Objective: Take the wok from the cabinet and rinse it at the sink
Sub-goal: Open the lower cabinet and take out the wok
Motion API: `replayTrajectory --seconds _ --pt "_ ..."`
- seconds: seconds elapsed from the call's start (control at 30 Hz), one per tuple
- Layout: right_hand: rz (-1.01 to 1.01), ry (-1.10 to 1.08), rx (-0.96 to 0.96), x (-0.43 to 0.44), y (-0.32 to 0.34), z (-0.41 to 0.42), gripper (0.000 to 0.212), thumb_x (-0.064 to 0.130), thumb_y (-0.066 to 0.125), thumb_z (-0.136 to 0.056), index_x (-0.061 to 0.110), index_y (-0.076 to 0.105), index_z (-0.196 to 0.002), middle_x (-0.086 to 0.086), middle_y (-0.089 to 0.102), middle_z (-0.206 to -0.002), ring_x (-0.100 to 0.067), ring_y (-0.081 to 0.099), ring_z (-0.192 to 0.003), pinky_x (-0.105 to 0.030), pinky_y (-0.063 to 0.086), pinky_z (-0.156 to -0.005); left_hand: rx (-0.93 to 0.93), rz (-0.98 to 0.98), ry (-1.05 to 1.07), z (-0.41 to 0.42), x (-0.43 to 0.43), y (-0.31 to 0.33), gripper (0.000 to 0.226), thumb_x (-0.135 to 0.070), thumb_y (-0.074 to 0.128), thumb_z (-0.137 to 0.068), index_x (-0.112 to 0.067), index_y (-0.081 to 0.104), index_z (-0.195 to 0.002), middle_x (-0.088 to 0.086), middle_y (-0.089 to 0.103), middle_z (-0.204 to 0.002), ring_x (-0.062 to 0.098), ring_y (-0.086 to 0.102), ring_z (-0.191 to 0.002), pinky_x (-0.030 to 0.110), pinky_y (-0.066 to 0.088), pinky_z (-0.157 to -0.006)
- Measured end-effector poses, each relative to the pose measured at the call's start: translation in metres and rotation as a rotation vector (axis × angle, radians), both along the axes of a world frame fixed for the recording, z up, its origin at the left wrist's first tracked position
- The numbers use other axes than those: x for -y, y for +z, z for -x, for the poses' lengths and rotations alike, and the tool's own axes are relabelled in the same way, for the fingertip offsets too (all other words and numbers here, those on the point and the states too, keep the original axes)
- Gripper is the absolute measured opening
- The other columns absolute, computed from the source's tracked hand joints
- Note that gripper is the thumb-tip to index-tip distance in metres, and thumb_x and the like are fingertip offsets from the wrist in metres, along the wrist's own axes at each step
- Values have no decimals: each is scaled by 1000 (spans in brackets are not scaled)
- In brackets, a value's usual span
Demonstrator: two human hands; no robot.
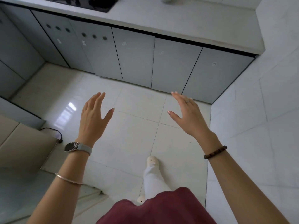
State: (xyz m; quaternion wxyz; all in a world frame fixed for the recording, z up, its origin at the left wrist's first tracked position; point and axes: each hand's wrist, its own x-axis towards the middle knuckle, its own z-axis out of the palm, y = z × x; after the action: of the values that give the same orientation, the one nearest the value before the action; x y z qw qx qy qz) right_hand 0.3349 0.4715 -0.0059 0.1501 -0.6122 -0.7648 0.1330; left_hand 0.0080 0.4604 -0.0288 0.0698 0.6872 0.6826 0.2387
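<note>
- Your left hand [93,117] is spread flat, holding nothing, above the floor [137,131].
- Your right hand [188,115] likewise.
- The cabinet [135,57] doors ahead are closed.

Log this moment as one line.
left hand: open, empty | right hand: open, empty | grey flat-panel cabinet doors: closed | wok: not in view | stage: cabinet unopened

Glossy white floor [137,131], tiled wall [267,110]
</note>
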Motion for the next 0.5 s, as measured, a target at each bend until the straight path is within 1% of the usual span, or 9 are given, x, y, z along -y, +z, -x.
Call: replayTrajectory --seconds 0.27,0.5 --pt "-16 50 -2 -113 8 -10 64 43 49 -96 24 23 -152 2 30 -156 -18 27 -142 -36 15 -120 -28 -51 43 -6 -98 15 57 -37 55 -93 -14 38 -143 9 41 -147 29 39 -134 46 34 -110" --pt "12 63 26 -187 6 -4 64 43 48 -97 23 24 -152 2 28 -157 -15 26 -142 -33 10 -120 -48 -43 0 -4 -172 16 60 -37 54 -93 -14 35 -145 8 41 -147 28 38 -135 47 33 -111"
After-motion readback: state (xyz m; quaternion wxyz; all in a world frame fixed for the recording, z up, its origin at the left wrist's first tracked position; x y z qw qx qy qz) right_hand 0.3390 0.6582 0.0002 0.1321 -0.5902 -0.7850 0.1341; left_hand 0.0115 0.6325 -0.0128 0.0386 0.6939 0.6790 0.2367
